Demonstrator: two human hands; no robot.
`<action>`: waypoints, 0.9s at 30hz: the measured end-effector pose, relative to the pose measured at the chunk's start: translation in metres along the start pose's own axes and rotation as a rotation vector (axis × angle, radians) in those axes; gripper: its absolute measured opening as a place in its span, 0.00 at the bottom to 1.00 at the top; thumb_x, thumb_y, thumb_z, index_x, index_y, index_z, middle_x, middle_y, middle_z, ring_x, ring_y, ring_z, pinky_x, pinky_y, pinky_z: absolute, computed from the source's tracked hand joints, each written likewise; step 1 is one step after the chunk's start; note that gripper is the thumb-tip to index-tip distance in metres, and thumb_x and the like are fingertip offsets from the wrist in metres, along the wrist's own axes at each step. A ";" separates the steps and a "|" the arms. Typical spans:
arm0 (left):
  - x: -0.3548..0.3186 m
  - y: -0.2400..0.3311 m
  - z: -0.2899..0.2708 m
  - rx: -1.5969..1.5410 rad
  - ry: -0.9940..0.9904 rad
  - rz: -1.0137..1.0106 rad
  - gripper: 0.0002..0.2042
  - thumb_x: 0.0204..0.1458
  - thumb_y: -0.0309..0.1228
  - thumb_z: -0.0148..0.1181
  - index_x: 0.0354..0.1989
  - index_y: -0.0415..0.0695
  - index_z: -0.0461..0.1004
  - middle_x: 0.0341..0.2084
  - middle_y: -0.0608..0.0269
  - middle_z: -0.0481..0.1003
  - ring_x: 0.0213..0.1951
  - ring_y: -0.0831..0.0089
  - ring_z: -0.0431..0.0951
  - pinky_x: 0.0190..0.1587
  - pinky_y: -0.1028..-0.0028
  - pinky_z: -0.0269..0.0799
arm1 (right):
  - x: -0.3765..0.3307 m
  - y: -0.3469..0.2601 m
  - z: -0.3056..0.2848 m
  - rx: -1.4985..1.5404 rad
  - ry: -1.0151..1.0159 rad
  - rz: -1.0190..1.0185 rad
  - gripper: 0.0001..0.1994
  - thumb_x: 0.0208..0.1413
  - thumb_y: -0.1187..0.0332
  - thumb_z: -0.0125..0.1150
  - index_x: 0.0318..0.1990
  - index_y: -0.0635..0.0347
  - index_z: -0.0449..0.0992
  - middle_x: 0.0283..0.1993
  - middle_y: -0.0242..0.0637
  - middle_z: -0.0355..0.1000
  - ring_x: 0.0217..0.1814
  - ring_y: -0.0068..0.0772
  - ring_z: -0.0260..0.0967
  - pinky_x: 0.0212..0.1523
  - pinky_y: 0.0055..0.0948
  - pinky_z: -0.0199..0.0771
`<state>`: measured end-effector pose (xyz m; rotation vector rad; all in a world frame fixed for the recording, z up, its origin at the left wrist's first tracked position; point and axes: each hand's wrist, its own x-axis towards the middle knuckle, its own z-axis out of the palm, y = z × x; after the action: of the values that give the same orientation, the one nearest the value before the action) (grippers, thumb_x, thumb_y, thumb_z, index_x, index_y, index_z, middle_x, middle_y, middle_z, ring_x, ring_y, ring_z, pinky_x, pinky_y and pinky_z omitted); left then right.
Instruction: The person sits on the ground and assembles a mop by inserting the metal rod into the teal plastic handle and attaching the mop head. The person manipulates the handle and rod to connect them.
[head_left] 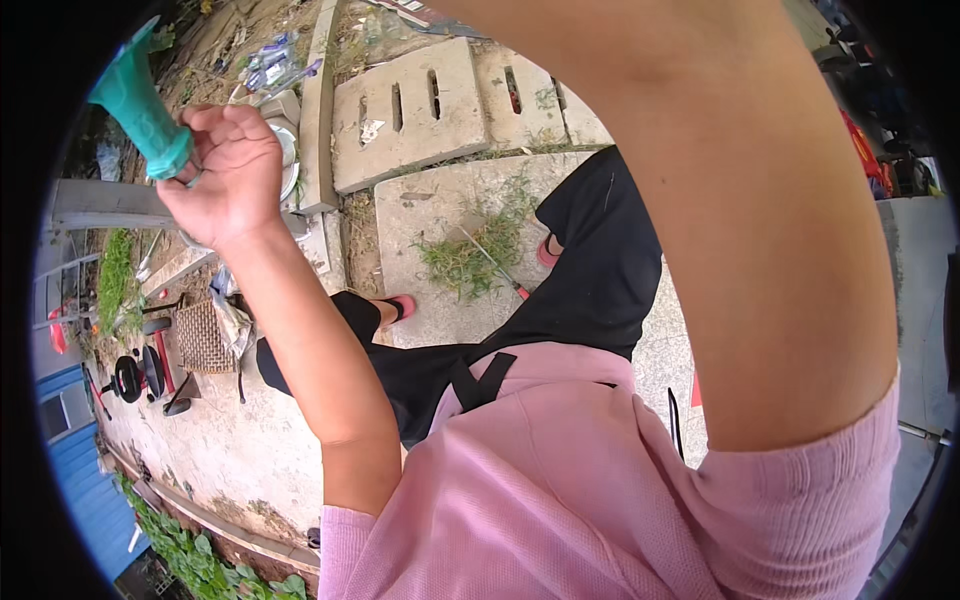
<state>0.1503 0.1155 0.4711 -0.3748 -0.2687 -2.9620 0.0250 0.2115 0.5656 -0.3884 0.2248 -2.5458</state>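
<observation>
Raised at the upper left, my left hand [232, 170] is closed round the narrow end of a teal vase-shaped piece [138, 105] with a flared, wavy rim. The piece tilts up and away to the left. My right arm [765, 210] reaches up past the top edge, so the right hand is out of the picture. Between my feet, a small heap of cut grass [480, 245] lies on a pale slab. A thin metal tool with a red handle [522, 292] rests across that grass.
Slotted concrete slabs [410, 100] lie beyond the grass, beside a concrete kerb [322, 110]. Clear plastic litter [272, 65] sits at the far left. On the left are a woven seat [208, 335] and wheeled metal parts [150, 375]. Leafy plants [195, 550] grow at lower left.
</observation>
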 end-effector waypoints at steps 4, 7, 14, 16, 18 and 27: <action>-0.027 0.005 -0.046 0.182 0.265 0.299 0.18 0.48 0.41 0.44 0.39 0.39 0.68 0.34 0.55 0.72 0.39 0.61 0.72 0.45 0.59 0.64 | -0.023 0.001 -0.043 -0.060 0.029 -0.070 0.06 0.56 0.61 0.37 0.34 0.52 0.56 0.14 0.26 0.48 0.11 0.19 0.41 0.13 0.22 0.47; -0.060 0.013 -0.068 0.449 0.439 0.585 0.15 0.50 0.37 0.45 0.41 0.39 0.67 0.34 0.56 0.72 0.37 0.64 0.72 0.44 0.64 0.66 | -0.068 0.011 -0.121 -0.103 0.256 -0.128 0.07 0.57 0.61 0.36 0.36 0.51 0.56 0.14 0.26 0.49 0.11 0.18 0.40 0.13 0.22 0.47; -0.068 -0.079 -0.006 1.618 0.193 0.200 0.11 0.51 0.31 0.50 0.40 0.38 0.67 0.20 0.59 0.72 0.24 0.70 0.74 0.28 0.70 0.68 | -0.187 0.117 -0.253 0.012 0.785 0.247 0.11 0.58 0.57 0.36 0.39 0.53 0.61 0.28 0.32 0.62 0.27 0.27 0.66 0.26 0.30 0.70; -0.063 -0.106 -0.025 2.071 0.035 0.023 0.12 0.45 0.31 0.55 0.37 0.40 0.68 0.19 0.51 0.74 0.24 0.58 0.76 0.26 0.65 0.69 | -0.216 0.153 -0.228 -0.046 0.430 0.022 0.08 0.57 0.62 0.43 0.39 0.55 0.65 0.26 0.32 0.65 0.22 0.26 0.59 0.27 0.23 0.64; -0.062 -0.143 -0.066 2.405 -0.165 -0.313 0.11 0.42 0.31 0.55 0.34 0.40 0.68 0.21 0.46 0.73 0.27 0.50 0.74 0.29 0.61 0.69 | -0.232 0.178 -0.267 0.442 0.555 0.398 0.07 0.54 0.63 0.50 0.35 0.55 0.67 0.14 0.26 0.56 0.12 0.21 0.50 0.14 0.22 0.52; -0.064 -0.092 -0.051 1.860 0.119 -0.165 0.09 0.49 0.34 0.53 0.34 0.42 0.68 0.18 0.58 0.72 0.21 0.66 0.74 0.24 0.67 0.67 | -0.228 0.178 -0.303 0.107 0.586 0.293 0.09 0.56 0.62 0.45 0.38 0.54 0.65 0.25 0.31 0.63 0.27 0.28 0.66 0.31 0.30 0.71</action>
<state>0.1850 0.2028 0.3910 0.1207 -2.5377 -1.5717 0.2006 0.2112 0.1856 0.4148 0.3303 -2.3029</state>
